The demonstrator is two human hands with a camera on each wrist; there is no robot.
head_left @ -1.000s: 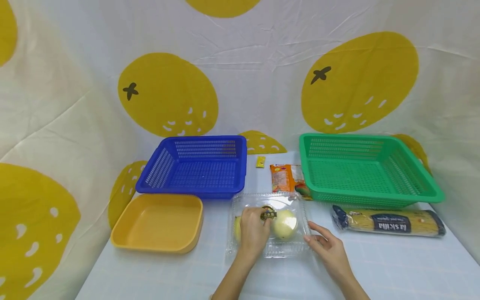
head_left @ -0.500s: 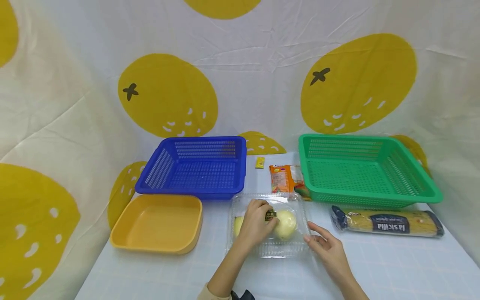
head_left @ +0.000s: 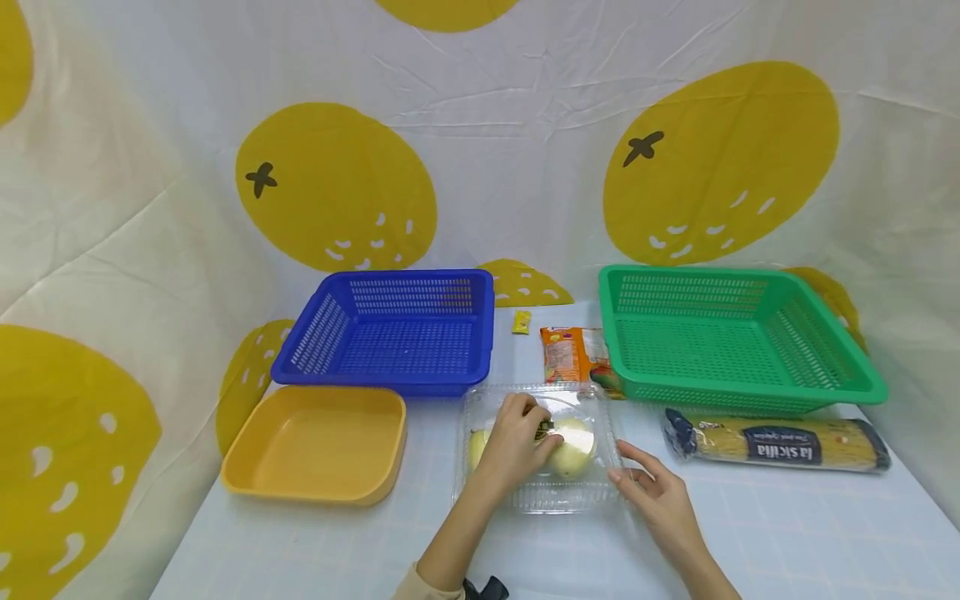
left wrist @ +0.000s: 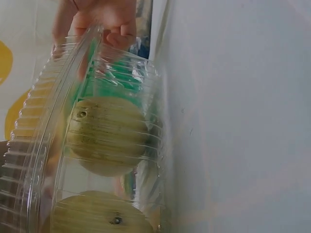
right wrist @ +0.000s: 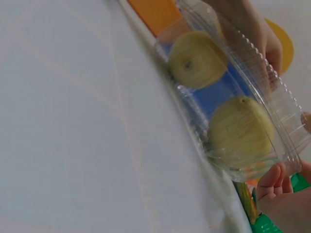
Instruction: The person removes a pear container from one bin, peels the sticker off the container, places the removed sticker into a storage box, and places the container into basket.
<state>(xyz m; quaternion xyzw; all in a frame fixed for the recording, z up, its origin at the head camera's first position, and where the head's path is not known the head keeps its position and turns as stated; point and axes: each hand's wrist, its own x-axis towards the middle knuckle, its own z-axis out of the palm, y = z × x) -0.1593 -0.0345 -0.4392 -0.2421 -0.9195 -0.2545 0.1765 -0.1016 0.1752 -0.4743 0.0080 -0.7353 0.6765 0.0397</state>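
Observation:
A clear plastic clamshell box (head_left: 562, 498), lid down, lies at the front middle of the table. Through it show two round, pale yellow-green fruits (head_left: 573, 450), pear-like with small dark stem spots. My left hand (head_left: 513, 446) is on top of the lid, its fingers bent around a small black-and-gold label (head_left: 543, 429) with the thumb on the near side. Those fingers partly cover the label, and I cannot tell whether they pinch it. At the box's right side, my right hand (head_left: 656, 496) pinches the rim between thumb and fingers, seen also in the right wrist view.
Behind the box are an orange snack packet (head_left: 566, 354) and a small yellow sachet (head_left: 521, 322). A blue basket (head_left: 408, 387) and an orange tub (head_left: 315, 492) stand left. To the right are a green basket (head_left: 742, 396) and a spaghetti pack (head_left: 780, 444).
My left hand has shifted slightly right across the lid and turned, with the fingers now around the label. The right hand and the box have stayed in place.

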